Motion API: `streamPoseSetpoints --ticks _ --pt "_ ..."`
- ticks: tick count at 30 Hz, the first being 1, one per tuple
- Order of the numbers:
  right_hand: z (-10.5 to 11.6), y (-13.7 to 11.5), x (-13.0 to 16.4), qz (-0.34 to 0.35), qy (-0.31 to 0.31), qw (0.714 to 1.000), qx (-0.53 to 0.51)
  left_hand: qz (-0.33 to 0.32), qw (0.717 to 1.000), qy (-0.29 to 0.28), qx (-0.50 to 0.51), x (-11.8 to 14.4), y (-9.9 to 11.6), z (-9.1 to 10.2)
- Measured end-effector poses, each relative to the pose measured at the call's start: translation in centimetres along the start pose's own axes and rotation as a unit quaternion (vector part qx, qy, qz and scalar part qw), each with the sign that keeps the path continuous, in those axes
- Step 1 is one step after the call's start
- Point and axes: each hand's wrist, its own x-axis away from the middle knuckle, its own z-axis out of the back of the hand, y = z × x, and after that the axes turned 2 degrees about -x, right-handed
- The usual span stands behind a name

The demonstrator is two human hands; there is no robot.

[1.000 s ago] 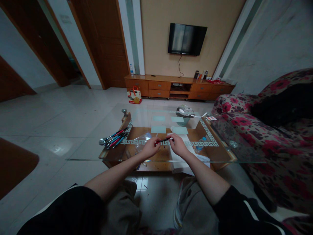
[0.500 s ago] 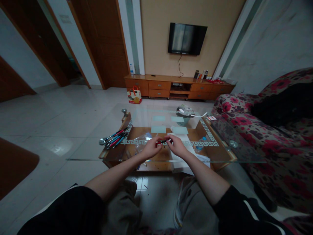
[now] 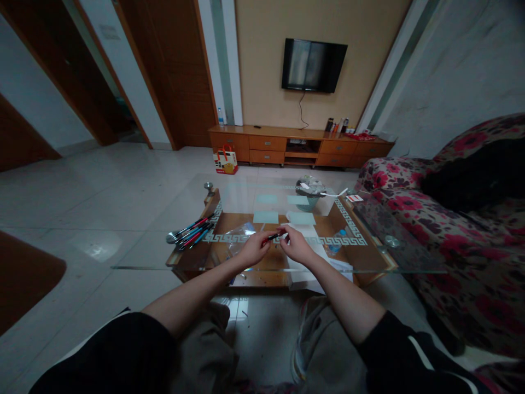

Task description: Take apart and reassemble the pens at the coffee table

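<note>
Between my hands, above the glass tabletop, is a slim dark pen. My left hand is closed around its left end. Pinched fingers of my right hand are at its other end, and they partly cover it. Fine detail of the pen is too small to make out. Off to the left, a pile of pens in black, red and blue lies on the glass. A crumpled clear plastic bag shows just beyond my left hand.
White papers and a plastic bottle show through the glass on the right. A lined basket stands beyond the table. A floral sofa borders the right side. Small dark bits lie on the floor.
The pen has turned slightly in my fingers, and the red part seen near my left hand is no longer visible. My hands have barely shifted.
</note>
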Motion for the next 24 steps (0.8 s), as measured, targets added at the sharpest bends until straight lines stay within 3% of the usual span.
streamPoseSetpoints --ticks 24 --pt "-0.3 1.0 0.0 -0.002 0.007 0.999 0.034 0.025 0.998 -0.001 -0.062 0.0 1.0 0.6"
